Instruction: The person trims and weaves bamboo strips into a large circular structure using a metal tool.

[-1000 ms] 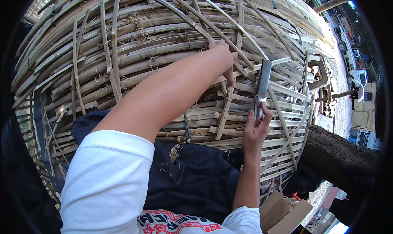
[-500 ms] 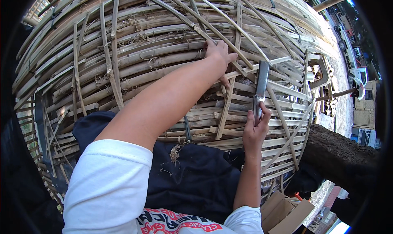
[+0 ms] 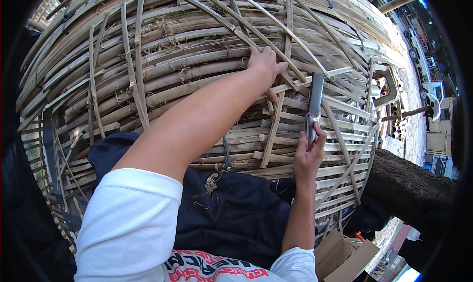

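Note:
My left hand (image 3: 266, 69) reaches across a dense layer of split bamboo and is closed around a bamboo strip (image 3: 212, 18) that runs diagonally from the upper left. One of its fingers points down among the slats, and the hand itself hides part of the grip. In my right hand (image 3: 308, 156) is a square-ended steel knife (image 3: 315, 95) with a tubular metal handle. Its blade points away from me, upright in the picture, over crossing bamboo strips just right of my left hand. My right fingers and thumb wrap the handle.
Dark cloth (image 3: 221, 215) covers my lap. An open cardboard box (image 3: 345, 257) stands at lower right, near a thick trunk (image 3: 409, 181). Cut bamboo tubes (image 3: 394, 124) are stacked at the right. A white truck (image 3: 433, 92) stands beyond. More slats curve away at left.
Almost nothing differs. Both hands keep their holds, and the view has shifted very slightly.

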A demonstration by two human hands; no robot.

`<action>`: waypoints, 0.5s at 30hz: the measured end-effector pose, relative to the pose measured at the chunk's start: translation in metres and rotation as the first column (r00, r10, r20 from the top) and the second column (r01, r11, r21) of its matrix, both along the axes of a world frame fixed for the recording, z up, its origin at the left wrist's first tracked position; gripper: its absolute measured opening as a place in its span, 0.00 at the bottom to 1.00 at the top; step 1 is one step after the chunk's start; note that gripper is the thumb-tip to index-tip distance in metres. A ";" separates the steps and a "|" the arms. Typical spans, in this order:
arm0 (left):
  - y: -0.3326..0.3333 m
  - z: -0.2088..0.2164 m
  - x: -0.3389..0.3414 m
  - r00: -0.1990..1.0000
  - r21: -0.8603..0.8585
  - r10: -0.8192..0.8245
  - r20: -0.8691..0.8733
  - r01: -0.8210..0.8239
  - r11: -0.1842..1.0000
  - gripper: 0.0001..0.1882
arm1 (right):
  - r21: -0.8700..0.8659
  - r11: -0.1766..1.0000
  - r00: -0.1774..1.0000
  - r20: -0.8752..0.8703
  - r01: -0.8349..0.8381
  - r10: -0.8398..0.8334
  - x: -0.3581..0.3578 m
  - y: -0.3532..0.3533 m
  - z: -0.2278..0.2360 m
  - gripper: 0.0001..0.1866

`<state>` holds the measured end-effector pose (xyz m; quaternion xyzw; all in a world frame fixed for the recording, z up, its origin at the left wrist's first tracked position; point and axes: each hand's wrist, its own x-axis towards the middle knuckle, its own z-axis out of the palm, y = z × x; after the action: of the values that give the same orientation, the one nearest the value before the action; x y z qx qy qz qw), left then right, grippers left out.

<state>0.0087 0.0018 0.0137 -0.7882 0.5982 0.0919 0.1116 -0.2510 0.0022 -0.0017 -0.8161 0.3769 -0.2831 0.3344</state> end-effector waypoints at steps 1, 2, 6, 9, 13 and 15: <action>-0.001 0.000 -0.001 1.000 -0.007 -0.001 -0.003 0.001 1.000 0.60 | -0.025 1.000 1.000 -0.004 -0.005 0.005 -0.001 0.000 0.000 0.20; -0.001 -0.001 -0.003 1.000 -0.011 -0.003 -0.008 0.003 1.000 0.60 | -0.028 1.000 1.000 -0.009 -0.003 0.003 -0.002 0.000 0.001 0.20; 0.002 -0.001 -0.001 1.000 -0.033 0.006 -0.023 -0.007 0.999 0.60 | 0.042 0.999 1.000 -0.026 0.010 -0.009 -0.001 0.001 0.003 0.20; 0.003 -0.005 -0.001 0.999 -0.052 0.013 -0.040 -0.015 0.999 0.60 | 0.038 0.999 1.000 -0.026 0.010 -0.009 -0.003 -0.001 -0.002 0.20; 0.002 -0.005 -0.002 0.999 -0.055 0.024 -0.041 -0.026 0.998 0.60 | 0.069 0.997 1.000 -0.001 0.016 -0.016 -0.002 0.001 0.000 0.20; 0.001 -0.003 -0.003 0.999 -0.040 0.030 -0.042 -0.031 0.999 0.61 | -0.014 1.000 1.000 -0.003 -0.001 0.000 -0.003 -0.002 -0.006 0.20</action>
<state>0.0060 0.0030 0.0103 -0.7973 0.5900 0.0979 0.0818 -0.2538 0.0006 -0.0079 -0.8190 0.3752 -0.2844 0.3280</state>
